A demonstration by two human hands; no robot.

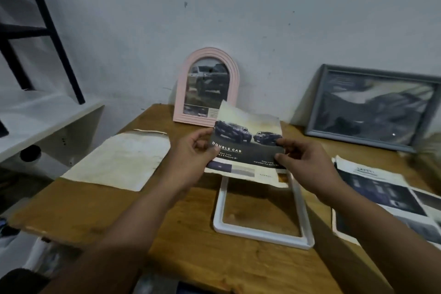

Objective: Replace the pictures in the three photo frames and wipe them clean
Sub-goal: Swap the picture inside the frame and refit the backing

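Note:
Both hands hold up a printed car picture (248, 141) reading "DOUBLE CAB" above the wooden table (186, 234). My left hand (193, 155) pinches its left edge, and my right hand (303, 162) pinches its right edge. Below the picture lies a white rectangular frame (305, 217), flat and empty, with bare wood showing through it. A pink arched frame (181, 93) with a truck photo leans on the wall behind. At the right, a grey frame (317, 102) with a dark picture leans against the wall too.
A stained cream sheet (119, 160) lies flat on the table's left part. More printed pages (381, 188) are stacked at the right edge. A white shelf (35, 117) with a black metal stand (59, 50) stands to the left of the table.

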